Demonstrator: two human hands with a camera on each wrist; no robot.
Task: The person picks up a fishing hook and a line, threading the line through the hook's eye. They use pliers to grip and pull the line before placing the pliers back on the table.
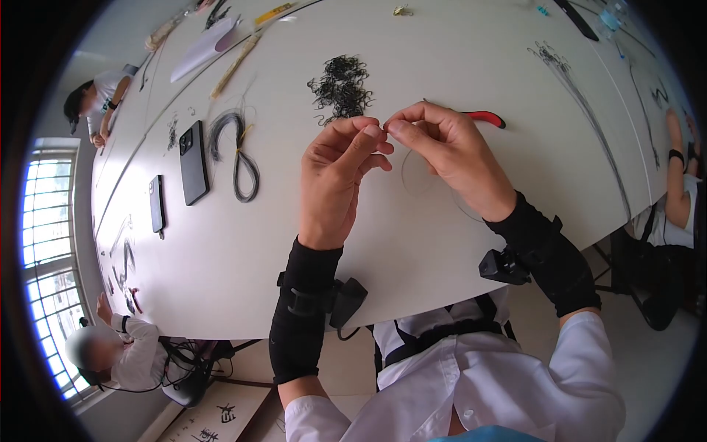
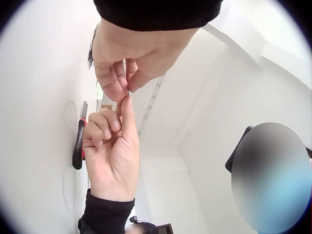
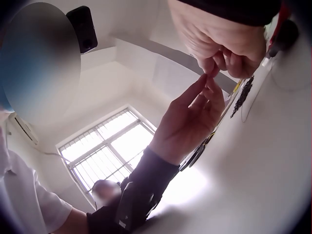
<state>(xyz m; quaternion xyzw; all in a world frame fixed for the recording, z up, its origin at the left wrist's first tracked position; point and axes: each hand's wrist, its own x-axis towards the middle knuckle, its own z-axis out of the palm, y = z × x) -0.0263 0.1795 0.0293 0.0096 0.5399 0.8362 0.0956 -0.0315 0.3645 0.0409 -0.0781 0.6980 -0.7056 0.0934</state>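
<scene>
The left hand (image 1: 331, 177) and the right hand (image 1: 453, 151) meet tip to tip above the white, smooth-topped counter (image 1: 412, 272); thumb and forefinger of each are pinched together on a tiny slender piece (image 2: 128, 92), too small to identify, while the remaining fingers curl loosely.

The relation that counts lies right there — the piece sits between the two sets of fingertips, so neither hand is nearer; its long axis seems, in the left wrist view, to run from one hand toward the other, though most of it is hidden by the fingers.

A thin, grey, hair-fine line (image 1: 465, 210) curves in loose loops below the right hand, the nearer of the two; whether its end reaches the pinch I cannot tell. A heap of small black curved hooks (image 1: 341, 82) lies just beyond the left hand; pliers with red-and-black handles (image 1: 486, 118) lie beyond the right, partly hidden by it.
</scene>
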